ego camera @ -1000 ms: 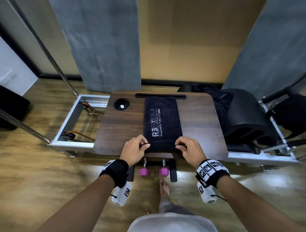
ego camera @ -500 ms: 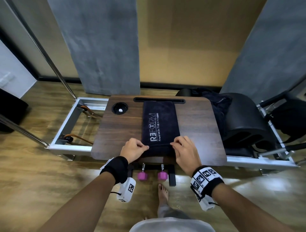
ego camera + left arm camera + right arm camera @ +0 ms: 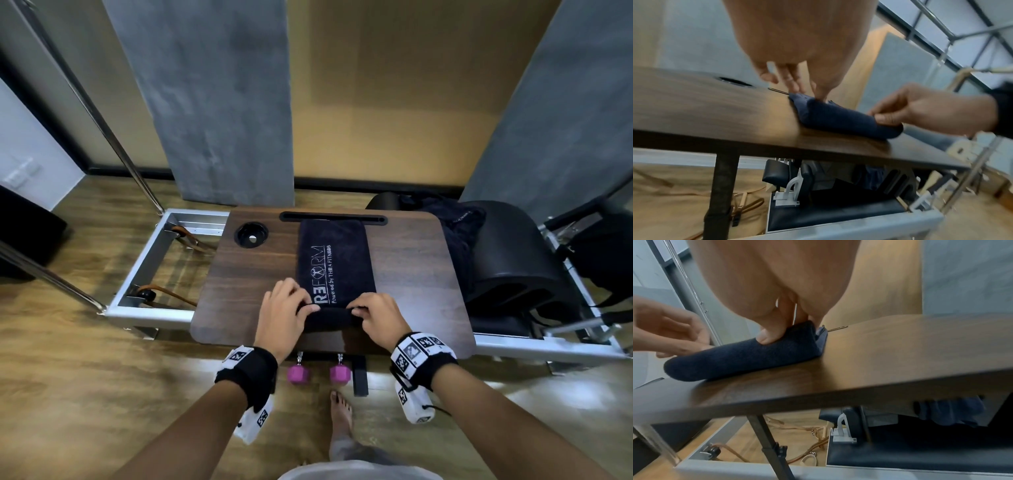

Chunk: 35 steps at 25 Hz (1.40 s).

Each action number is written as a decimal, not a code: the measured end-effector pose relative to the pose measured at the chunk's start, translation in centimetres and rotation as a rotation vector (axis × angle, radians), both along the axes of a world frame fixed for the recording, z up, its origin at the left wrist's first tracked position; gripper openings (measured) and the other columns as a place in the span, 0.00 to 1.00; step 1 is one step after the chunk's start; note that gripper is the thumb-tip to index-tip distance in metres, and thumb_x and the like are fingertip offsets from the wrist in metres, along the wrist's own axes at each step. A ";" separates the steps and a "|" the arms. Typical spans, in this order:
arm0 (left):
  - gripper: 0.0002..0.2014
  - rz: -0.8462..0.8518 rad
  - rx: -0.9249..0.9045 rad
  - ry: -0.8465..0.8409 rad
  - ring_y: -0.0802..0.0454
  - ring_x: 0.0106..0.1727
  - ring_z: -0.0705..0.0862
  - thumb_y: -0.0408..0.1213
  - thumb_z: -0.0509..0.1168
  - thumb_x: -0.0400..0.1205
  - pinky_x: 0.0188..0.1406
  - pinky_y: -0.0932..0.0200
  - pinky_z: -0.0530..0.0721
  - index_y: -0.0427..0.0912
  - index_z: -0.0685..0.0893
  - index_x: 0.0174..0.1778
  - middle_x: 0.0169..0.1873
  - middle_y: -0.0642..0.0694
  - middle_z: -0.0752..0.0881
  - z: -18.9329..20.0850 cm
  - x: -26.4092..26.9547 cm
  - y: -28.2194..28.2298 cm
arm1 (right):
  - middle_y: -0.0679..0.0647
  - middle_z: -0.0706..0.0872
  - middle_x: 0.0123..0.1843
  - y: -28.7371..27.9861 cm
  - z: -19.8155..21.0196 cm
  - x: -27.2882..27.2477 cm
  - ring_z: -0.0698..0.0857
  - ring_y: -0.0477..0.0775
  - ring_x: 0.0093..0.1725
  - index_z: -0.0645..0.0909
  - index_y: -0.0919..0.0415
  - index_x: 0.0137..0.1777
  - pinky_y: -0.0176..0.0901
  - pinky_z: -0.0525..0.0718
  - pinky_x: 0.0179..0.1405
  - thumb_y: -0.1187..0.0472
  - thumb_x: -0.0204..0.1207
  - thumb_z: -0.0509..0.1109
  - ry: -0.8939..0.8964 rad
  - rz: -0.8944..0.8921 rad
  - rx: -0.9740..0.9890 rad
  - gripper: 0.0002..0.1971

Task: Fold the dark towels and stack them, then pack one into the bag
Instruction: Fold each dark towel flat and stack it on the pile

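Observation:
A dark navy towel (image 3: 334, 260) with white lettering lies lengthwise on the brown wooden table (image 3: 414, 274). Its near end is rolled over into a thick fold (image 3: 840, 116) (image 3: 748, 356). My left hand (image 3: 286, 308) (image 3: 813, 91) pinches the fold's left end. My right hand (image 3: 376, 313) (image 3: 777, 331) grips the fold's right end, thumb on top. More dark cloth (image 3: 459, 233) is heaped on the black arched pad beyond the table's right edge. A black bag (image 3: 606, 260) sits at the far right.
The table stands over a metal exercise frame (image 3: 147, 270) with brown straps. A round cup hole (image 3: 251, 234) and a long slot (image 3: 334, 217) mark the table's far edge. Two pink dumbbells (image 3: 320, 373) hang below the near edge, above my bare foot (image 3: 340, 407).
Both hands have turned the towel's near end up and over, away from me, making a rolled fold that covers the start of the lettering.

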<state>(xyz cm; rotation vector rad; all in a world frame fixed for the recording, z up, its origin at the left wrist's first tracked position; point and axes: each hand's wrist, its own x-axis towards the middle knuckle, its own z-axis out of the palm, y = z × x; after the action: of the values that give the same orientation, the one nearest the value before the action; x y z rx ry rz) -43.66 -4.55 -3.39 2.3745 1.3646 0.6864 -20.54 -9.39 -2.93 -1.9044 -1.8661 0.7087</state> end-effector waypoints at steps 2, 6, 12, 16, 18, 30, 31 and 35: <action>0.15 -0.144 0.032 0.047 0.54 0.56 0.79 0.57 0.75 0.81 0.52 0.52 0.74 0.48 0.91 0.49 0.51 0.54 0.83 -0.1 0.4 -0.2 | 0.57 0.94 0.52 0.8 0.1 0.1 0.89 0.59 0.57 0.93 0.61 0.56 0.46 0.83 0.59 0.74 0.82 0.68 -0.020 -0.020 -0.071 0.14; 0.16 -0.165 -0.104 0.178 0.51 0.61 0.84 0.53 0.71 0.86 0.59 0.50 0.75 0.48 0.93 0.62 0.56 0.55 0.89 -0.4 0.6 0.3 | 0.51 0.91 0.41 1.9 0.4 0.5 0.88 0.55 0.48 0.80 0.50 0.58 0.49 0.82 0.55 0.69 0.81 0.72 0.059 -0.094 -0.094 0.14; 0.10 -0.091 -0.264 0.311 0.44 0.66 0.83 0.40 0.62 0.92 0.55 0.47 0.73 0.48 0.89 0.59 0.58 0.49 0.90 0.2 2.5 2.5 | 0.48 0.86 0.53 0.9 1.0 0.7 0.85 0.52 0.53 0.86 0.55 0.49 0.49 0.84 0.51 0.53 0.80 0.78 -0.150 0.072 0.220 0.07; 0.10 -0.050 -0.296 0.409 0.40 0.59 0.85 0.37 0.62 0.89 0.47 0.49 0.63 0.49 0.81 0.41 0.48 0.47 0.91 0.6 3.4 3.6 | 0.49 0.85 0.59 1.1 0.8 1.1 0.82 0.53 0.60 0.85 0.57 0.60 0.49 0.80 0.62 0.50 0.79 0.78 -0.225 0.228 0.080 0.15; 0.08 -0.079 -0.257 0.400 0.42 0.60 0.85 0.39 0.61 0.90 0.50 0.48 0.67 0.50 0.85 0.50 0.51 0.49 0.90 0.6 3.3 3.9 | 0.52 0.88 0.57 2.2 0.9 1.2 0.85 0.58 0.58 0.84 0.58 0.60 0.52 0.82 0.58 0.56 0.82 0.75 -0.188 0.198 0.006 0.10; 0.14 -0.164 -0.183 0.186 0.56 0.63 0.80 0.54 0.66 0.89 0.63 0.51 0.68 0.53 0.88 0.65 0.58 0.60 0.87 -0.5 2.3 5.7 | 0.48 0.85 0.44 5.2 1.0 2.2 0.84 0.55 0.45 0.79 0.51 0.54 0.52 0.83 0.48 0.55 0.85 0.72 -0.012 0.052 -0.005 0.04; 0.13 -0.154 -0.184 0.193 0.55 0.62 0.81 0.51 0.65 0.90 0.62 0.51 0.68 0.52 0.89 0.63 0.57 0.59 0.88 -0.5 2.6 6.2 | 0.47 0.83 0.50 5.0 0.9 2.4 0.83 0.51 0.50 0.81 0.52 0.55 0.49 0.82 0.51 0.49 0.83 0.73 -0.050 0.078 0.054 0.09; 0.13 -0.125 -0.239 0.235 0.53 0.60 0.81 0.46 0.59 0.94 0.62 0.49 0.67 0.50 0.89 0.57 0.53 0.57 0.88 -0.5 3.7 7.4 | 0.46 0.79 0.64 4.8 0.4 3.2 0.76 0.48 0.65 0.85 0.53 0.67 0.46 0.76 0.68 0.40 0.77 0.77 -0.234 0.216 0.060 0.24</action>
<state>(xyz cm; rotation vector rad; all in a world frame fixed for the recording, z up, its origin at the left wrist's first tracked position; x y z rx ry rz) -39.99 2.89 -3.93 2.3760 1.2901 0.2009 -17.36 -4.58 -2.50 -1.8320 -2.2362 0.5025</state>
